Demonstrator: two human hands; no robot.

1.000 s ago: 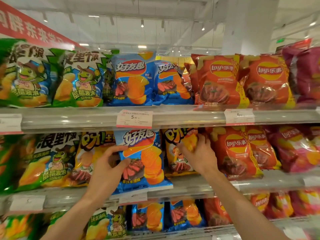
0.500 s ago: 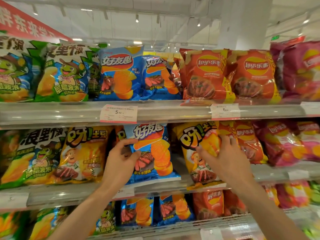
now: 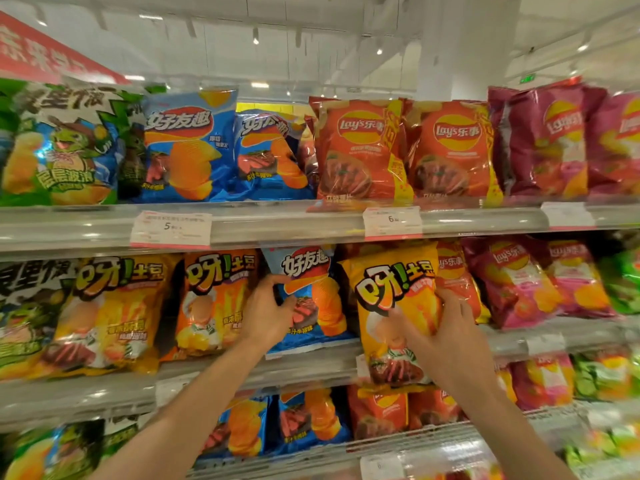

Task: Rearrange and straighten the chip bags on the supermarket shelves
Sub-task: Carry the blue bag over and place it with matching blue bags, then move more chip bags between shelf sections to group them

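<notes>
Middle shelf [image 3: 311, 370], left to right: green bag [image 3: 24, 317] at far left; two orange bags [image 3: 114, 313] side by side, upright. Left hand [image 3: 268, 313] grips left edge of blue bag [image 3: 311, 299], fingers curled round it; bag stands upright on shelf. Right hand [image 3: 446, 336] holds yellow-orange bag [image 3: 391, 306] from right side, thumb across front, fingers curled behind; bag tilted, its bottom hanging over shelf edge. Red bag [image 3: 453, 275] just behind, pink bags [image 3: 512, 282] further right.

bags pack the middle shelf [image 3: 311, 368] edge to edge; the upper shelf rail [image 3: 294, 223] blocks reaching over them.
</notes>
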